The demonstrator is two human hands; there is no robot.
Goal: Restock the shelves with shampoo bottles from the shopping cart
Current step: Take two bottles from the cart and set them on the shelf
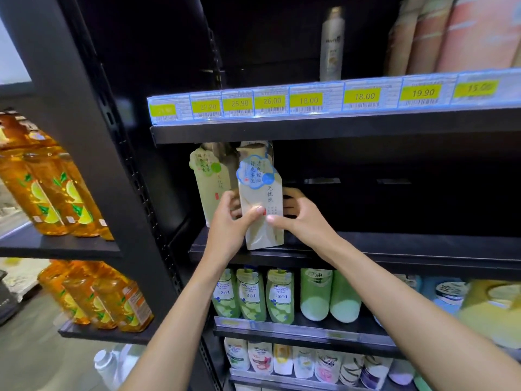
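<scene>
Left hand [229,221] and right hand [298,218] grasp a cream shampoo bottle [262,193] upright on the middle shelf [394,249]. A green-labelled bottle [210,182] stands just left, slightly farther.

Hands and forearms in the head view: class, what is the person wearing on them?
The left hand and right hand are bare: no gloves, rings, watch or bracelet show. The left forearm and right forearm are uncovered to the frame's edge, so no sleeve is visible. Nails are short, unpainted.

Left hand [229,222] and right hand [299,219] — both bare — forearms [180,314] unsleeved, fingernails short.
</scene>
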